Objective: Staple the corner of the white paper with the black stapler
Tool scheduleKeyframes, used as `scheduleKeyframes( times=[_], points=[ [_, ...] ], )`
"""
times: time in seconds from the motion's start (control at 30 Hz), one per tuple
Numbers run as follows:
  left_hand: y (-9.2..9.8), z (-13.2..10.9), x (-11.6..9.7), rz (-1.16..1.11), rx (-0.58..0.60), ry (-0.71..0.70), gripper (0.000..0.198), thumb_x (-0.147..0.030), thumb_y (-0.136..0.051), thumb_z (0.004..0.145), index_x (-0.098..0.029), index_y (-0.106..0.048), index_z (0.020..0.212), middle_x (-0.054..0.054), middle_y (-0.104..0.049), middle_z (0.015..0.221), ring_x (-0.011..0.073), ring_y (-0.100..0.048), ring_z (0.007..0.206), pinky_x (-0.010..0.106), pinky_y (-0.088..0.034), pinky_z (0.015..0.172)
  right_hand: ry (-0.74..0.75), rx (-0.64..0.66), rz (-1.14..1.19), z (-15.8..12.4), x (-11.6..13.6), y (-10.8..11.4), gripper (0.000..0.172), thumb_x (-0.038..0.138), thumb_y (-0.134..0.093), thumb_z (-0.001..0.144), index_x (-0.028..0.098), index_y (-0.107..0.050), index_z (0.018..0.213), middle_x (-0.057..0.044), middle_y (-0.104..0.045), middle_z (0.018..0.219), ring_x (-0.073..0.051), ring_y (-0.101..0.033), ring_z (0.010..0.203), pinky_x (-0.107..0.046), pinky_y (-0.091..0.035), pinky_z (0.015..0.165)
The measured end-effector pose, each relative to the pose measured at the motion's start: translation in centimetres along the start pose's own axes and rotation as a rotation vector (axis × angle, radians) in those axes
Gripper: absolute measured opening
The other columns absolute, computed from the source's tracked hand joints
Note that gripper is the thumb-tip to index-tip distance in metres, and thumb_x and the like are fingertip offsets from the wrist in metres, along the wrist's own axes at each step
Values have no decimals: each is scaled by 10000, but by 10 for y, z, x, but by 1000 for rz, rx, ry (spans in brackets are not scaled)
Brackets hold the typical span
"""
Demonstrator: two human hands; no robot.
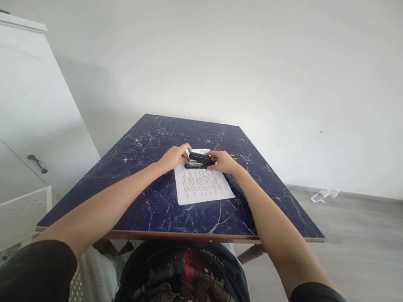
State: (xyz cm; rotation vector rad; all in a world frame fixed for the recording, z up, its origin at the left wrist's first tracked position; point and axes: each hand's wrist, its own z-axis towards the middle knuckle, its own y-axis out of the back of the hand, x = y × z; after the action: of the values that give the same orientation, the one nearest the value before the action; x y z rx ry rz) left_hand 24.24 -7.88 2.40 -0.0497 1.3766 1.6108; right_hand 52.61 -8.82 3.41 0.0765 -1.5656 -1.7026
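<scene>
A black stapler (199, 160) lies across the far end of printed white sheets (201, 185) on a dark blue marbled table (145, 203). My left hand (175, 157) grips the stapler's left end with curled fingers. My right hand (224, 162) holds its right end, where a small orange part shows. Both arms stretch forward over the table.
A white cabinet (14, 117) with a dark handle (38, 163) stands to the left. A crumpled clear plastic bottle (322, 195) lies on the grey floor by the white wall at the right. The table's near edge is close to my body.
</scene>
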Motion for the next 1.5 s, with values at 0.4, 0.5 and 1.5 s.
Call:
scheduleKeyframes(
  times=[0.4,0.5,1.5],
  points=[
    [23,-14,45,568,-78,630,645,-507,-404,1019,-153,-467,1555,247,-298,1678,536,-178,1549,825,-124,1151,-71,75,-65,-2,10,-2,386,414,-786,829,206,-706,1145,-80,-755,995,-243,-668,837,-304,-445,690],
    [18,-14,51,584,-12,672,708,-557,-260,1033,-156,-423,1594,242,-255,1696,546,-163,1550,823,-121,1152,-88,60,-101,-12,11,2,356,432,-790,818,201,-708,1076,-57,-737,902,-219,-642,770,-291,-407,657],
    [10,-9,55,585,-80,655,649,-512,-343,1007,-153,-522,1517,273,-339,1651,576,-206,1525,844,-133,1127,-106,-472,-101,-85,49,40,363,506,-517,1024,255,-746,1154,-122,-735,1186,-333,-643,1180,-525,-494,1052]
  ],
)
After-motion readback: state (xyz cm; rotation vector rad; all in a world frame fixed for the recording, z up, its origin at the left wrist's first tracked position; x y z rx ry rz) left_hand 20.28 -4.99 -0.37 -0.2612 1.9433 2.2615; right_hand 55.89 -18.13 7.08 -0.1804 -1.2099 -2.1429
